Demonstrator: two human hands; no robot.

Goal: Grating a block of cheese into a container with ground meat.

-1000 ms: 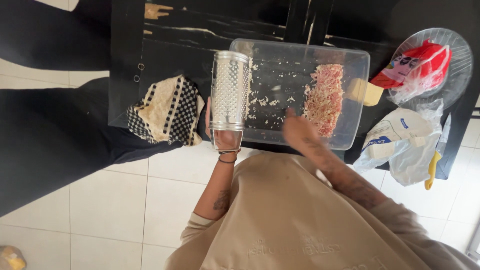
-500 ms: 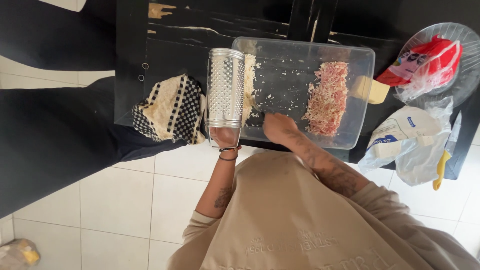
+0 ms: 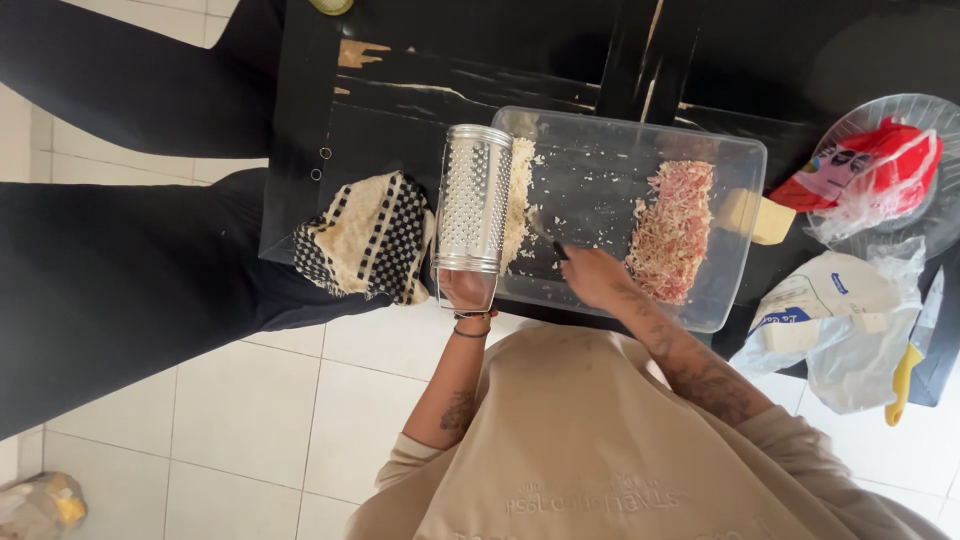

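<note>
My left hand grips the base of a round metal grater, held over the left end of a clear plastic tray. A heap of pale grated cheese lies in the tray beside the grater. My right hand is closed on a small dark-handled utensil, its tip down among the cheese shreds. A strip of pink grated meat runs along the tray's right side.
A checkered cloth lies left of the grater on the black table. A block of cheese sits past the tray's right end. Beyond it are a red packet on a glass plate, white bags and a yellow-handled knife.
My right hand moved left from the pink meat toward the grater and now works the utensil in the pale cheese. The grater stayed in my left hand.
</note>
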